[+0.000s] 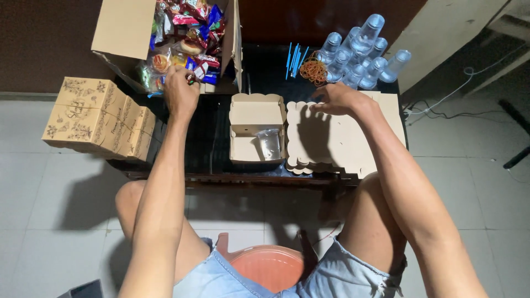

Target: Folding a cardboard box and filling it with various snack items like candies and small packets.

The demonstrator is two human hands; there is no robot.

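My left hand (180, 91) reaches into a large open carton (124, 27) full of colourful wrapped snack packets (187, 38) and its fingers close around one of them at the carton's near edge. My right hand (337, 99) rests with fingers spread on the far edge of a stack of flat, scallop-edged cardboard box blanks (337, 143). Between my hands stands an open small cardboard box (256, 129) with a clear sealed cup (269, 144) lying inside it.
Several upside-down clear plastic cups (361, 52) stand at the back right, beside orange rubber bands (313, 69) and blue straws (294, 58). Closed printed boxes (99, 118) are stacked at the left. All sits on a low dark table (207, 138); an orange stool (270, 267) is beneath me.
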